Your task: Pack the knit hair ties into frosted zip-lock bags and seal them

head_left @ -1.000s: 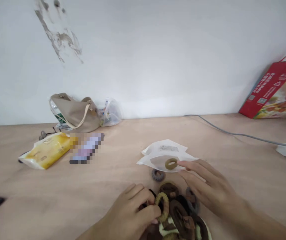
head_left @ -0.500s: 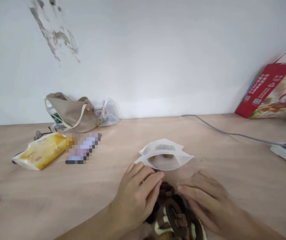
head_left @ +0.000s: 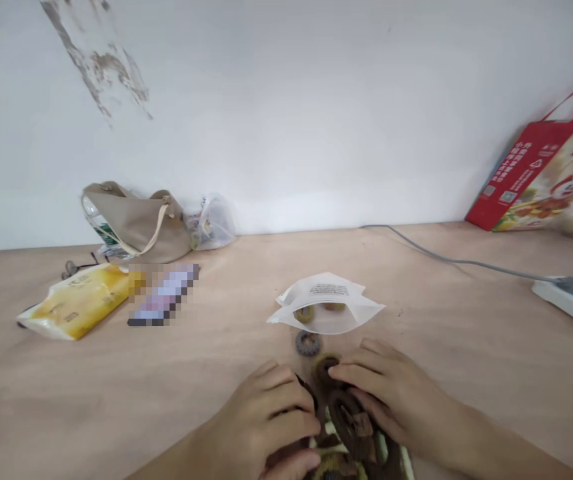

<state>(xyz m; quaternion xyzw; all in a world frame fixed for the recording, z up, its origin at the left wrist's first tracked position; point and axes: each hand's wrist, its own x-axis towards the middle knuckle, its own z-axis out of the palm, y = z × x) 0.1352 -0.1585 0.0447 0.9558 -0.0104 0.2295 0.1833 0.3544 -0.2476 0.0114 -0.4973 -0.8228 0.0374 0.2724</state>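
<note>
Along the near edge of the pale worktop [head_left: 116, 373], a heap of brown fabric hair ties [head_left: 349, 427] lies between the left hand [head_left: 266, 427] and right hand [head_left: 391, 397], both curled onto it, any pinch unclear. A grey hair tie [head_left: 308, 344] sits just below an open white pouch [head_left: 324, 323] holding two olive hair ties [head_left: 304, 314].

- Left hand [head_left: 266, 427]: low in the view, left of centre, back of the hand upward; left fingers [head_left: 286, 400] curled toward the right.
- Right hand [head_left: 391, 393]: back upward; right fingers [head_left: 353, 377] extended leftward, slightly bent.
- Hand spacing: near each other, not touching.
- Left forearm [head_left: 176, 460]: enters from the bottom edge.
- Right forearm [head_left: 511, 443]: enters from the lower right.
- Grip state: probably closing on something, though the view of the fingertips is too poor to confirm.
</note>
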